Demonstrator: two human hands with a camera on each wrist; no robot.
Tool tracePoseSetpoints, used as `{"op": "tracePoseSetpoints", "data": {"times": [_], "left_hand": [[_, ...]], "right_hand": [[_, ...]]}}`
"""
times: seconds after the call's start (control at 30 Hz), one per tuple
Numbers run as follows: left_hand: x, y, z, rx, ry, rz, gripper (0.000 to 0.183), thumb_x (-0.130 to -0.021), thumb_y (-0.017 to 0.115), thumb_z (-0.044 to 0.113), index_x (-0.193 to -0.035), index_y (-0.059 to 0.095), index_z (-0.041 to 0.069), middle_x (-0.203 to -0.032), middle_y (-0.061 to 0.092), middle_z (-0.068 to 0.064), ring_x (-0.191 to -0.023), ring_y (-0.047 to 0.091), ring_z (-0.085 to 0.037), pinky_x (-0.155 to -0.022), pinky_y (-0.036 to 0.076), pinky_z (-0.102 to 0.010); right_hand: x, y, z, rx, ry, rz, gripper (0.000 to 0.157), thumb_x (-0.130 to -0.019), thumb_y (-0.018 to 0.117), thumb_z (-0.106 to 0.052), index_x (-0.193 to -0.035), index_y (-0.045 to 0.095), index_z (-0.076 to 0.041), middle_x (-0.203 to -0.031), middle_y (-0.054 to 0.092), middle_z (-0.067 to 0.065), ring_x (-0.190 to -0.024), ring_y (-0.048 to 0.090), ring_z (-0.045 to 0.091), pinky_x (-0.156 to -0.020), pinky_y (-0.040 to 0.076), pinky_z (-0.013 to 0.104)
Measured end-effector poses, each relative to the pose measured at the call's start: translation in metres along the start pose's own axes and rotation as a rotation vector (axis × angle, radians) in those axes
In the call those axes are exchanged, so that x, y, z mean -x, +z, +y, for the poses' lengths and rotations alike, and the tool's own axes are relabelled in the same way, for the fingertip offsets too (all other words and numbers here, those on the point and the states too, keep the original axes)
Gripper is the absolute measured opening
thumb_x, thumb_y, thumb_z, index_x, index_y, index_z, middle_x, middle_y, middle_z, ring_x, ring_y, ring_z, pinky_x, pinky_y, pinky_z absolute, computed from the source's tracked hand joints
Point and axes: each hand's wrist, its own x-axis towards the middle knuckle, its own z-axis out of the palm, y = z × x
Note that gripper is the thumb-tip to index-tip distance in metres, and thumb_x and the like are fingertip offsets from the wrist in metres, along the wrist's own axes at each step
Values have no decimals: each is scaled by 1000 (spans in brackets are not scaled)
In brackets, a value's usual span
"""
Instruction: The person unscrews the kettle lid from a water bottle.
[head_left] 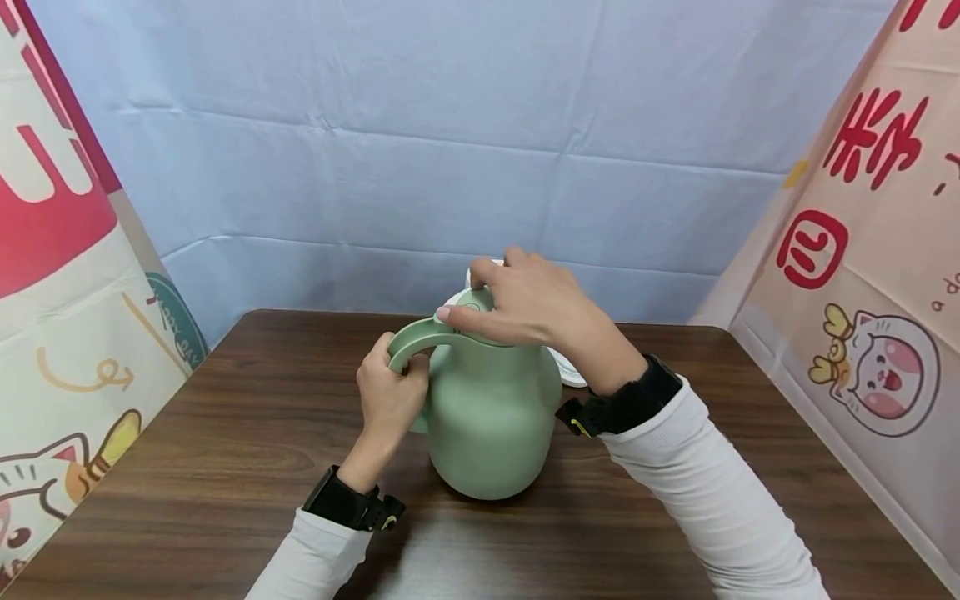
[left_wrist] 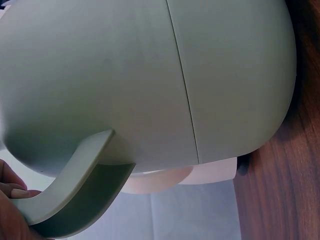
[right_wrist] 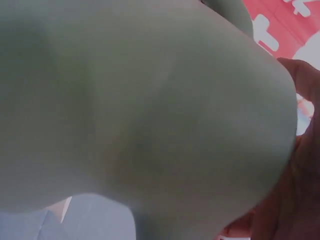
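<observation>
A pale green thermos jug (head_left: 491,417) stands upright on the wooden table, its handle to the left. My left hand (head_left: 390,387) grips that handle (head_left: 420,333); in the left wrist view, fingers wrap round the handle (left_wrist: 75,185) beside the jug's body (left_wrist: 125,90). Over the jug's top, my right hand (head_left: 532,300) holds the green lid (head_left: 474,302), with the thumb on its near left side and the other fingers reaching over the far side. The hand hides much of the lid. In the right wrist view, the jug (right_wrist: 165,110) fills most of the picture, with fingers at its right edge.
Behind the jug is a white object (head_left: 567,368), mostly hidden, with a rounded rim showing at the right. The brown wooden table (head_left: 285,417) extends on both sides. A pale blue cloth (head_left: 450,150) hangs behind, and printed curtains flank the table.
</observation>
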Motion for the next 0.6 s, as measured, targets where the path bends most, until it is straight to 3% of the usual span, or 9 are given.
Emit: {"op": "tracePoseSetpoints", "data": {"times": [0.17, 0.4, 0.6], "left_hand": [[0, 1, 0, -1, 8, 1, 25, -74, 50, -3, -63, 32, 10, -47, 20, -1, -39, 15, -14, -40, 19, -29], [0, 1, 1, -9, 16, 9, 25, -75, 52, -2, -63, 33, 10, -47, 22, 0, -37, 18, -15, -39, 22, -29], [0, 1, 0, -4, 12, 11, 26, -74, 51, -3, -62, 32, 10, -46, 22, 0, -37, 18, -15, -38, 22, -29]], "right_hand": [[-3, 1, -8, 70, 84, -44, 68, -75, 28, -78, -108, 50, -23, -95, 47, 6, -80, 44, 23, -67, 42, 41], [-5, 3, -20, 171, 193, -59, 94, -66, 20, -88, -126, 46, -21, -106, 46, 15, -89, 42, 32, -70, 44, 44], [-7, 10, -32, 165, 290, -37, 83, -70, 29, -79, -124, 46, -18, -108, 43, 17, -90, 40, 35, -65, 44, 46]]}}
